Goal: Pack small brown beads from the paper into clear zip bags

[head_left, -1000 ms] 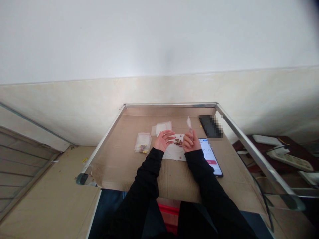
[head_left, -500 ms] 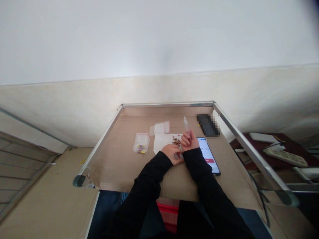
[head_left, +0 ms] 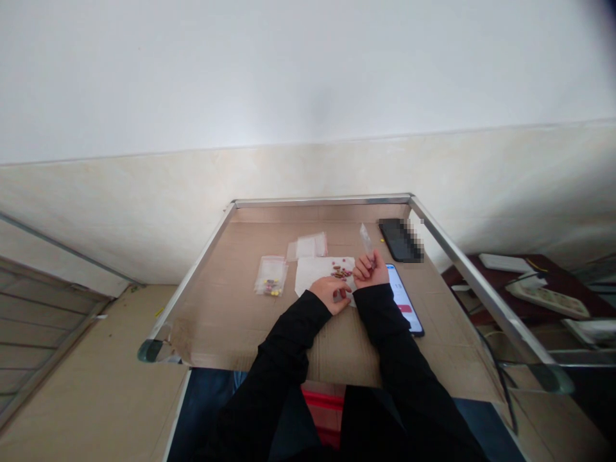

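Right grip (head_left: 370, 269) pinches small clear plastic bag (head_left: 366, 239), bag standing above grip; light, limp film, hold by edge. Left grip (head_left: 331, 295) curled, hold unclear, just beside small capsules (head_left: 341, 272) on white paper (head_left: 315, 273).

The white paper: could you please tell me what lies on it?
Small capsules lie on the paper; the left hand covers its near edge, hiding anything there.

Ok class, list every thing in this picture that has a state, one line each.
Right hand: shut on a clear plastic bag, held up and tilted.
Left hand: fingers curled, over white paper.
Capsules: loose on the paper.
Small pill bag: lying flat, pills inside.
Lit phone: screen on.
Black phone: screen dark.
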A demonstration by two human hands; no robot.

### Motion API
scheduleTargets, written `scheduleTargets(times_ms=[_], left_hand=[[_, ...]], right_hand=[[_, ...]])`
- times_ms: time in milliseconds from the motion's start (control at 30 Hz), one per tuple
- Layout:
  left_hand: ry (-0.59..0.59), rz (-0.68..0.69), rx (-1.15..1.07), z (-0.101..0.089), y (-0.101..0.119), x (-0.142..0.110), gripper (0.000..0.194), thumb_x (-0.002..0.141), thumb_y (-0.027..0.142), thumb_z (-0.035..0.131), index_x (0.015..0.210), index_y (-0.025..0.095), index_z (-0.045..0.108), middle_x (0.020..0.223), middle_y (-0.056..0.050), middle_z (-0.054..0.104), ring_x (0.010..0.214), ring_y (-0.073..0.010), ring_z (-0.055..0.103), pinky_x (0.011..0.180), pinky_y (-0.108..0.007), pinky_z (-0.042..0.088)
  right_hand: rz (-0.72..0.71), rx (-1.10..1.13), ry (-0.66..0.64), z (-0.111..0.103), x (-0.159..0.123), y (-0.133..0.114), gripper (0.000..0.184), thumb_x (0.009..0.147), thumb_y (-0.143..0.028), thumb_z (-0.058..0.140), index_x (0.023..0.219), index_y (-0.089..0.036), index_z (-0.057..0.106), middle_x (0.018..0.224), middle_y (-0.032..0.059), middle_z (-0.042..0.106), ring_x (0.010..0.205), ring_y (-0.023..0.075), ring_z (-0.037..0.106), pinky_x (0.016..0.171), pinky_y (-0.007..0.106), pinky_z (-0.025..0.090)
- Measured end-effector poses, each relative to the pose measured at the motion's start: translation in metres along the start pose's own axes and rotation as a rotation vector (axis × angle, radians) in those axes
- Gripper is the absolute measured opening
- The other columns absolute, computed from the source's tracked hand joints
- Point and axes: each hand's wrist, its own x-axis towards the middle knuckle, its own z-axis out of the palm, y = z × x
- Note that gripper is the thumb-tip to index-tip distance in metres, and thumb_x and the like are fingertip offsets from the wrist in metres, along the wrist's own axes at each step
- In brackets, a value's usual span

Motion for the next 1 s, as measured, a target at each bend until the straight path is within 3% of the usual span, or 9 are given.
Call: scheduleTargets(times_ms=[267, 533, 633, 733, 800, 867, 1000], left_hand=[[0.234, -0.109, 0.018, -0.003, -0.005, 0.004, 0.013, 0.068, 0.026, 0.053, 0.075, 0.017, 0.058, 0.070, -0.001, 0.060, 0.058, -0.0112, 0.049, 0.064, -0.025, 0.040], [0.311, -0.179, 0.090, -0.003, -0.012, 0.007, 0.010, 0.069, 0.022, 0.053, 0.076, 0.018, 0.058, 0.077, -0.003, 0.059, 0.068, -0.0132, 0.050, 0.067, -0.027, 0.039], [0.472, -0.325, -0.118, -0.005, -0.014, 0.009, 0.013, 0.070, 0.026, 0.050, 0.077, 0.017, 0.056, 0.076, -0.003, 0.059, 0.062, -0.0109, 0.051, 0.059, -0.024, 0.040], [0.630, -0.535, -0.514, -0.012, -0.019, 0.012, 0.026, 0.076, 0.037, 0.040, 0.082, 0.015, 0.052, 0.070, -0.004, 0.060, 0.052, -0.0091, 0.052, 0.046, -0.020, 0.038], [0.671, -0.630, -0.746, -0.016, -0.022, 0.013, 0.034, 0.073, 0.044, 0.040, 0.087, 0.014, 0.048, 0.068, -0.005, 0.060, 0.046, -0.0087, 0.051, 0.039, -0.019, 0.036], [0.661, -0.630, -0.846, -0.018, -0.022, 0.014, 0.040, 0.066, 0.045, 0.050, 0.090, 0.014, 0.045, 0.066, -0.004, 0.059, 0.043, -0.0086, 0.051, 0.038, -0.018, 0.037], [0.691, -0.510, -0.782, -0.016, -0.016, 0.013, 0.041, 0.058, 0.036, 0.062, 0.088, 0.015, 0.045, 0.058, 0.002, 0.055, 0.042, -0.0075, 0.050, 0.040, -0.018, 0.040]], right_hand=[[0.019, -0.060, 0.063, 0.003, 0.001, 0.000, 0.032, 0.079, -0.033, 0.034, 0.051, -0.019, 0.032, 0.038, -0.0078, 0.030, 0.025, 0.0039, 0.020, 0.023, 0.014, 0.012], [0.088, -0.400, 0.255, 0.002, 0.007, 0.014, 0.035, 0.074, -0.038, 0.041, 0.046, -0.018, 0.030, 0.029, -0.0086, 0.028, 0.020, 0.0026, 0.015, 0.021, 0.014, 0.007], [0.085, -0.528, 0.247, 0.000, 0.008, 0.017, 0.037, 0.070, -0.042, 0.046, 0.046, -0.018, 0.031, 0.027, -0.0087, 0.028, 0.019, 0.0024, 0.015, 0.020, 0.014, 0.008], [0.082, -0.670, 0.256, 0.002, 0.007, 0.021, 0.039, 0.066, -0.045, 0.050, 0.043, -0.018, 0.031, 0.024, -0.0088, 0.026, 0.019, 0.0021, 0.015, 0.021, 0.014, 0.008], [0.065, -0.785, 0.268, 0.004, 0.005, 0.025, 0.041, 0.065, -0.045, 0.052, 0.041, -0.018, 0.031, 0.023, -0.0083, 0.026, 0.019, 0.0020, 0.017, 0.021, 0.014, 0.009], [0.054, -0.873, 0.262, 0.005, 0.005, 0.029, 0.042, 0.063, -0.045, 0.053, 0.040, -0.018, 0.032, 0.023, -0.0075, 0.028, 0.020, 0.0022, 0.020, 0.022, 0.015, 0.010], [0.078, -0.871, 0.220, 0.004, 0.006, 0.033, 0.043, 0.060, -0.048, 0.056, 0.041, -0.018, 0.032, 0.023, -0.0076, 0.028, 0.020, 0.0023, 0.020, 0.022, 0.015, 0.010]])
